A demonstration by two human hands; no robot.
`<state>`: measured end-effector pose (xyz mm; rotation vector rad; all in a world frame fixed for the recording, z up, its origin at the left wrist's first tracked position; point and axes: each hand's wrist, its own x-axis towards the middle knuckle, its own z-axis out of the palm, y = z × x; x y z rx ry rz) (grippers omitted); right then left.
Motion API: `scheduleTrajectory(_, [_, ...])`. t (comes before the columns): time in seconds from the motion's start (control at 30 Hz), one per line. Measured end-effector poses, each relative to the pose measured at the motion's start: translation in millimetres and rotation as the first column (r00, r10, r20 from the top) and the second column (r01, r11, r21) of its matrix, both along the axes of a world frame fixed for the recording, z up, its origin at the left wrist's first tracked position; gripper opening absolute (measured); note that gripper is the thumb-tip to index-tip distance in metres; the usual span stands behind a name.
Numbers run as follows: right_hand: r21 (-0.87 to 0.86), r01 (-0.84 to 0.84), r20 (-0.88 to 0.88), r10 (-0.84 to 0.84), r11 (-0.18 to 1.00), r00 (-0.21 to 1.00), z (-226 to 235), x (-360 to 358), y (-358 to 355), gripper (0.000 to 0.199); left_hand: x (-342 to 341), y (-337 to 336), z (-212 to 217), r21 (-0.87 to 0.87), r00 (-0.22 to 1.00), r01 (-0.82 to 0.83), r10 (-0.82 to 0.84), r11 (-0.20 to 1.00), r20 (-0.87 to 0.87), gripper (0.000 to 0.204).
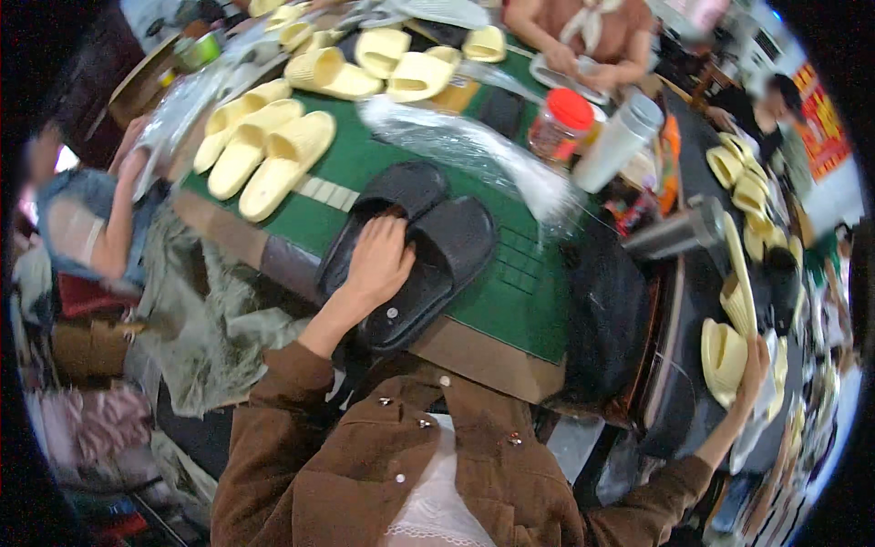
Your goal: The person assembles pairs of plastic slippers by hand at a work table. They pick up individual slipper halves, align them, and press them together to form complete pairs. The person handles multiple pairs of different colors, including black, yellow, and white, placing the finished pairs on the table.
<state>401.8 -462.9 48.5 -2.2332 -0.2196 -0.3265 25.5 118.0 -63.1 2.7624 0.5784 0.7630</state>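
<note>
On the green table mat [533, 314] lies a pair of black slide slippers [456, 242], side by side, toes pointing away from me. My left hand [381, 260] is over the left slipper, its fingers bent at the strap's opening; the fingertips are partly hidden. Far out to the right, my right hand [755, 369] is closed on the edge of a pale yellow slipper [725, 362] that lies among others on the dark side surface. White plastic film [758, 424] hangs beside that hand.
Pale yellow slippers [287, 164] stand on the mat's far left, with more behind. Clear plastic bags [465, 137] cross the middle. A red-lidded jar [561, 123], a pale bottle [620, 141] and a metal tumbler [679, 228] stand right. Other people [592, 46] work around the table.
</note>
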Motion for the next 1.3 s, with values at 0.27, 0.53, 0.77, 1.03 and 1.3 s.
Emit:
scheduleTrajectory(0.27, [0.062,-0.106,-0.091,0.112,0.992,0.99,-11.5,20.2,-18.9,0.033,-30.4,54.6,23.2,0.11,0.964,-0.226,0.207,0.968,0.165,0.021])
scheduleTrajectory(0.53, [-0.035,-0.031,-0.074,0.029,0.999,0.997,-20.0,24.2,-30.1,0.051,-59.3,225.0,68.2,0.306,0.843,-0.526,0.439,0.793,0.311,0.031])
scheduleTrajectory(0.77, [0.124,0.004,-0.217,0.023,0.992,0.976,-24.9,23.4,-20.9,0.049,-91.1,294.0,31.2,0.187,0.758,-0.652,0.63,0.735,0.167,0.062])
scheduleTrajectory(1.03, [0.154,0.022,-0.069,-0.012,0.988,0.998,-13.7,-2.8,-20.3,0.04,-91.1,238.0,48.4,0.112,0.809,-0.48,0.39,0.87,0.439,0.066])
scheduleTrajectory(1.3, [-0.09,0.063,0.136,-0.05,0.994,0.989,-26.1,-23.7,-20.2,0.041,-64.4,145.0,50.7,-0.016,0.895,-0.303,0.29,0.953,0.339,0.042])
